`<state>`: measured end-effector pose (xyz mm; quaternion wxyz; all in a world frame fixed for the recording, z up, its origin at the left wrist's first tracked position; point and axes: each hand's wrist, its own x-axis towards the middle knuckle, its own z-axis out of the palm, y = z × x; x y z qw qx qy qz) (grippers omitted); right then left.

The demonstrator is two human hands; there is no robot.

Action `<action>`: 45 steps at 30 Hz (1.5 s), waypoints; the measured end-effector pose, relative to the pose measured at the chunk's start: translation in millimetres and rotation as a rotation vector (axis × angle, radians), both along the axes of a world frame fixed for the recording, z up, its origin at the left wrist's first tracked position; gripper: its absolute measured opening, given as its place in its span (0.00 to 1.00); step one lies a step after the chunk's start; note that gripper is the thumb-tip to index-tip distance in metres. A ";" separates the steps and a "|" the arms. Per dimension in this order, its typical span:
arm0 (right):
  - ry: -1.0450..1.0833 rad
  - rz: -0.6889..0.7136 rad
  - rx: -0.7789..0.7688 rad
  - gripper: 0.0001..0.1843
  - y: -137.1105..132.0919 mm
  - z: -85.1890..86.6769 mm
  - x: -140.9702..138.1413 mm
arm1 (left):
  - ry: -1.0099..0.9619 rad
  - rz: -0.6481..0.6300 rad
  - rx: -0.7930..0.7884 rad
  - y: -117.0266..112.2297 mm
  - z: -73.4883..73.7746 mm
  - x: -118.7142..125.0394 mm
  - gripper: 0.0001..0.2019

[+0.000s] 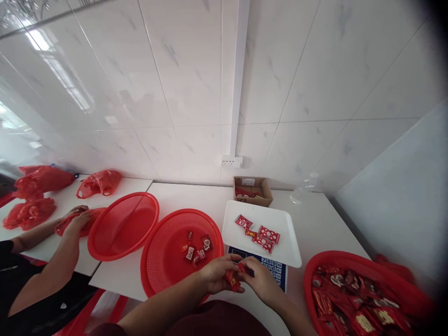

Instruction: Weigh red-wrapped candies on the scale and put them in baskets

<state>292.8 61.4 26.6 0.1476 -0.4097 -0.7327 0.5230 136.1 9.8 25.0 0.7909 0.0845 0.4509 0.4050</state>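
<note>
My left hand (217,274) is closed around a small red candy packet (232,280) with yellow print. Close beside it, my right hand (262,281) pinches another bit of red wrapper (241,267); whether this is a separate candy cannot be made out. Both hands are above the front of a scale with a blue keypad (275,268). On the scale's white tray (290,247) lie several red candy packets (269,234), some with white dots. Left of my hands, a red plastic basket (159,261) has several small wrapped candies (190,252) on its bottom.
A red basket (310,275) heaped with wrapped sweets stands at right. Behind the scale are a cardboard box (265,200) and a clear bottle (304,189). Another red basket (122,228) stands at left, where a co-worker's hands (79,219) handle a red bag. More red bags (100,182) lie beyond.
</note>
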 end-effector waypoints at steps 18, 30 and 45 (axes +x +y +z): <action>-0.459 -0.380 0.483 0.29 80.4 -64.7 15.9 | -0.035 0.156 -0.060 -16.8 -10.8 -27.8 0.15; -0.720 0.002 0.711 0.31 105.0 -80.7 -17.3 | 0.006 0.203 -0.069 -19.6 -1.5 -38.5 0.11; -0.770 -0.149 0.692 0.33 120.4 -79.1 -28.3 | -0.021 0.209 -0.078 -17.5 -4.9 -44.6 0.13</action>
